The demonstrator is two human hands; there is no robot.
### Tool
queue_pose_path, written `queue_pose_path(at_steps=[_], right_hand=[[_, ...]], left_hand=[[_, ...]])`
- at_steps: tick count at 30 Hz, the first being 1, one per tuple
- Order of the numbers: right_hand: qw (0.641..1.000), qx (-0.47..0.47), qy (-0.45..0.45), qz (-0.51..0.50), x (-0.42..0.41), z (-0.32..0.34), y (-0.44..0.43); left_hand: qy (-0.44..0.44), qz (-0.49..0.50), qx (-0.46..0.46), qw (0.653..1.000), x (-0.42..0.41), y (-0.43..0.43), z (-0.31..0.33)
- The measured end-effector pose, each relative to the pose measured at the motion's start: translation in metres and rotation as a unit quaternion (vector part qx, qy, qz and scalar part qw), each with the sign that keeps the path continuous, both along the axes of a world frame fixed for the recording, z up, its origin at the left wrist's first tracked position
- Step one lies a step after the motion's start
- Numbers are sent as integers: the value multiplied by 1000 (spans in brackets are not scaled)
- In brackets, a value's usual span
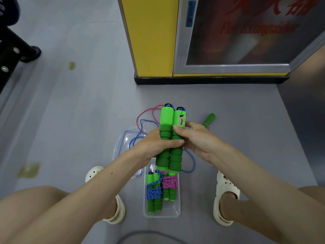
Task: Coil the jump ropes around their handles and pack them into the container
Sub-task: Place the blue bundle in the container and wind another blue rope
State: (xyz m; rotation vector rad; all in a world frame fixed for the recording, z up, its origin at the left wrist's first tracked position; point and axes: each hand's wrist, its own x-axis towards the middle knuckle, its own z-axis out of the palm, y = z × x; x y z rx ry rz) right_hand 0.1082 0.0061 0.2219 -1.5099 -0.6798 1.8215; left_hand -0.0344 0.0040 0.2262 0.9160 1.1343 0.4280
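- Left hand [158, 143] wraps its fingers and thumb round the pair of green handles [173, 120] at their middle, holding them side by side and upright above the container [161, 215].
- Right hand [195, 140] pinches the same pair just below the counter window, thumb on the front, fingers behind.
- Blue rope [194, 162] hangs loose from the handles and trails in loops on the floor; no turn of it is round the handles yet.
- Step in hand, as I judge it: the handles are lined up and the coiling of this third rope is about to start.
- Two wrapped ropes already lie in the container, a blue-wound bundle [153, 191] beside a pink-wound bundle [169, 182].
- Next move likely calls for the right hand to let go, catch the slack and wind it tightly while the left keeps the pair together.
- Pink rope [140, 115] and its loose handle [210, 118] lie beyond on the floor, still to do; the lid [121, 143] lies beside the container.
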Motion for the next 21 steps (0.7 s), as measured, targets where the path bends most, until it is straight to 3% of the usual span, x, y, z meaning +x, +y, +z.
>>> queue_pose_path(at_steps=[5, 10, 21], right_hand=[[999, 9, -35, -3, -1, 5, 8], [980, 73, -176, -58, 17, 10, 20], [971, 200, -124, -37, 18, 10, 15]], left_hand=[[-29, 35, 4, 999, 1, 3, 3], [-80, 12, -27, 996, -4, 5, 14], [-139, -40, -79, 986, -11, -3, 22]])
